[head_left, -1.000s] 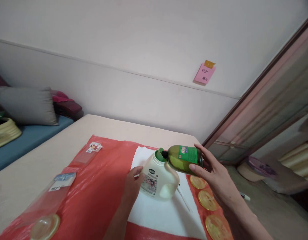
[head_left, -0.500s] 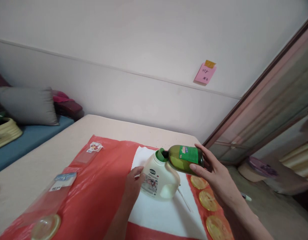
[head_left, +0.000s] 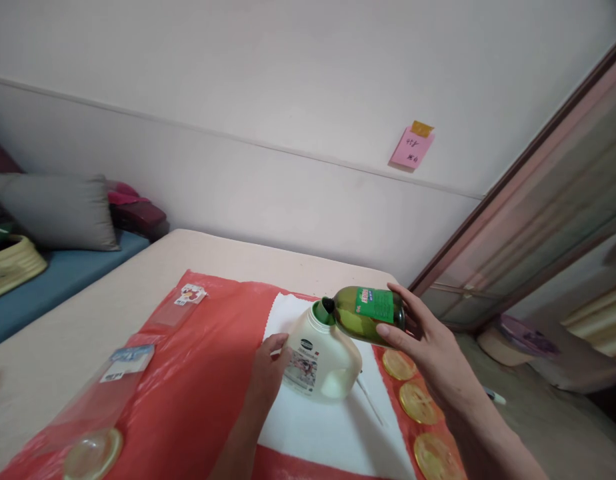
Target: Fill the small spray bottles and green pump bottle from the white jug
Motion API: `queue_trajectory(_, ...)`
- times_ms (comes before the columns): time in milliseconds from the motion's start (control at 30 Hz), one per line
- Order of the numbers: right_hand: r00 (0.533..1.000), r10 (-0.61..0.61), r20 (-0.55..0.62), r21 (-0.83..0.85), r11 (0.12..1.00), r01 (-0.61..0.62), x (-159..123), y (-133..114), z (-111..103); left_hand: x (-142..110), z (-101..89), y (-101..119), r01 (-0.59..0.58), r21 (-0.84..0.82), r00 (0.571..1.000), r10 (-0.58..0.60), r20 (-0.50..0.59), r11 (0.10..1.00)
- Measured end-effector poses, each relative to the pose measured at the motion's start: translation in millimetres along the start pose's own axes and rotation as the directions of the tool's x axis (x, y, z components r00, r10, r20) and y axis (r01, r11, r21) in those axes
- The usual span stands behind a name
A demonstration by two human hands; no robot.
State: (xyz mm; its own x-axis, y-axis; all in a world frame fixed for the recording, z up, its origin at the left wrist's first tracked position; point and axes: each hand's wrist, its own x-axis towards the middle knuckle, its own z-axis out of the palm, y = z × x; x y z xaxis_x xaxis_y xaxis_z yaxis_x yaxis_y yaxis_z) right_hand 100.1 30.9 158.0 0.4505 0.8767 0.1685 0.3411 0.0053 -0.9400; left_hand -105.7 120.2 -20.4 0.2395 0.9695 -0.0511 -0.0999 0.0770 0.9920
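Observation:
My right hand (head_left: 428, 327) grips a green bottle (head_left: 363, 313) with a green label, tipped onto its side. Its dark neck rests at a green spout (head_left: 322, 311) in the mouth of a whitish translucent plastic jug (head_left: 333, 367). The jug stands upright on a white cloth (head_left: 298, 427). My left hand (head_left: 269, 363) is closed against the jug's left side, by its printed label. A thin pale stick (head_left: 372, 403) lies to the right of the jug. Whether liquid is flowing cannot be made out.
Red plastic sheeting (head_left: 198, 400) covers part of the pale bed-like surface (head_left: 228, 250). Several yellow discs (head_left: 418, 402) line the right side. Clear plastic packets (head_left: 123, 373) and a round clear lid (head_left: 93, 453) lie left. A pink note (head_left: 411, 148) hangs on the wall.
The bottle has shifted slightly left and stays tipped at the jug's mouth. The left hand stays on the jug.

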Motion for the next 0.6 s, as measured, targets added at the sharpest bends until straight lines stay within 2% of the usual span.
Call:
queue_trajectory(300,1.000,0.017,0.001,-0.016,1.000,-0.017,0.4,-1.3,0.3,-0.4,0.4,-0.8,0.003,0.001,1.000,-0.003,0.002,1.000)
queue_trajectory(500,0.997,-0.079,0.008,-0.129,0.988,0.079,1.3,2.4,1.7,2.0,0.1,-4.3,-0.001,0.006,1.000,0.001,-0.001,1.000)
queue_trajectory(600,0.996,-0.083,0.007,-0.143,0.986,0.083,2.1,3.2,2.6,1.7,0.0,-4.2,0.003,-0.003,1.000,-0.003,0.004,1.000)
